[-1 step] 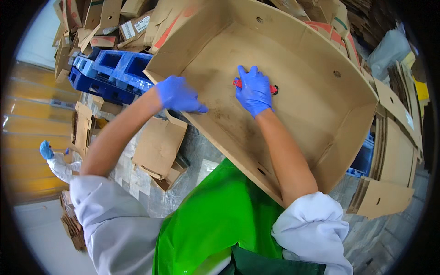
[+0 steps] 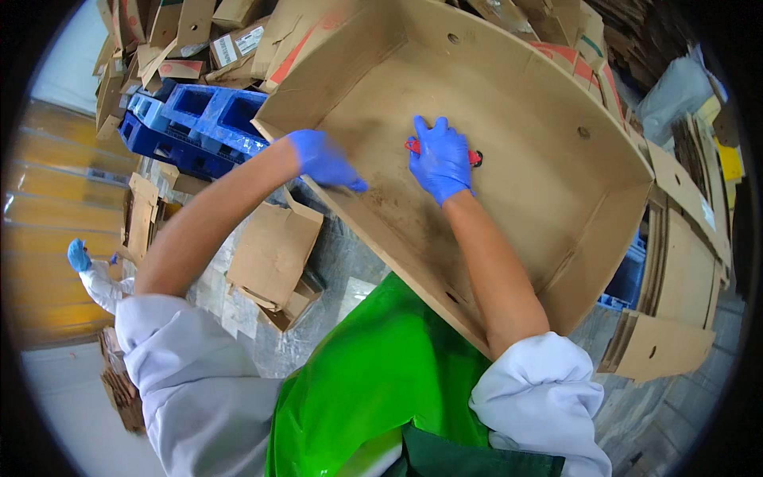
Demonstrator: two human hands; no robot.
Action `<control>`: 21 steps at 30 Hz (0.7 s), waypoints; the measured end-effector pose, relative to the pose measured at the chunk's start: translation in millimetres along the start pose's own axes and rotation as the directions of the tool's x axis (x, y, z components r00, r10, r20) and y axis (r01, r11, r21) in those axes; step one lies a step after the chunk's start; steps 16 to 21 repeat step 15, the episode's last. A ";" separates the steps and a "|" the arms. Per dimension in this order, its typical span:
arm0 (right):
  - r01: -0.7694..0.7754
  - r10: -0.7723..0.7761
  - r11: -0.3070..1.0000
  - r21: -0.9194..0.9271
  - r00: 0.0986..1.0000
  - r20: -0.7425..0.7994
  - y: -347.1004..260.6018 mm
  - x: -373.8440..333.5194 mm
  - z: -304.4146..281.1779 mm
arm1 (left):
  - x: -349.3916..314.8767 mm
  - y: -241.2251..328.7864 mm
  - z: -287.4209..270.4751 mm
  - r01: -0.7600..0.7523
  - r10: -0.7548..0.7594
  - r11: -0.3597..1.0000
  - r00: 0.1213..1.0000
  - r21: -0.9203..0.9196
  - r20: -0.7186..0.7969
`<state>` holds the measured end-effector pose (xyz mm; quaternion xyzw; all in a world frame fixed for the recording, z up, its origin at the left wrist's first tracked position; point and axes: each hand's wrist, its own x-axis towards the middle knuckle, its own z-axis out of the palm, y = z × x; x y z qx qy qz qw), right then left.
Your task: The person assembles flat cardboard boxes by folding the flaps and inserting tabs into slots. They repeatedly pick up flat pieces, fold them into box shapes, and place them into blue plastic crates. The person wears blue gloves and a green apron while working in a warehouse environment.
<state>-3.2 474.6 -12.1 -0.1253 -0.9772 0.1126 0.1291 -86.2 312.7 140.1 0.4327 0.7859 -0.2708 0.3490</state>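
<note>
A large open cardboard box (image 2: 509, 135) is in front of me, tilted, with its inside facing me. My right hand (image 2: 443, 159), in a blue glove, lies over the box's bottom panel. Under its palm is a slim red box cutter (image 2: 475, 158), whose two ends stick out on either side; the middle is hidden. My left hand (image 2: 326, 161), also gloved in blue, is over the box's left edge. Its fingers point right and are smeared by motion, so their grip does not show.
Blue plastic pallets (image 2: 203, 119) and heaped cardboard (image 2: 238, 48) are at the far left. A smaller torn box (image 2: 274, 246) lies on the floor. Flattened cardboard (image 2: 675, 270) is stacked at the right. Another person's blue-gloved hand (image 2: 78, 255) shows at the left edge.
My left hand has shifted slightly right, further in over the box's edge. My right hand and the box cutter have barely moved.
</note>
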 end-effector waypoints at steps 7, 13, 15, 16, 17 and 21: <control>-0.009 0.013 0.995 0.097 0.999 -0.044 5.2 5.4 -3.3 | 57.5 14.4 33.1 0.212 -0.164 0.947 0.965 0.242 -0.204; -0.024 0.022 0.997 0.079 0.999 0.030 2.3 1.2 -2.4 | 44.1 16.3 34.8 0.300 -0.233 0.936 0.919 0.182 -0.319; -0.022 0.021 0.999 0.040 1.000 0.019 -0.7 5.8 7.3 | 36.6 12.0 36.3 0.313 -0.245 0.933 0.915 0.181 -0.319; -0.022 0.021 0.999 0.040 1.000 0.019 -0.7 5.8 7.3 | 36.6 12.0 36.3 0.313 -0.245 0.933 0.915 0.181 -0.319; -0.022 0.021 0.999 0.040 1.000 0.019 -0.7 5.8 7.3 | 36.6 12.0 36.3 0.313 -0.245 0.933 0.915 0.181 -0.319; -0.022 0.021 0.999 0.040 1.000 0.019 -0.7 5.8 7.3 | 36.6 12.0 36.3 0.313 -0.245 0.933 0.915 0.181 -0.319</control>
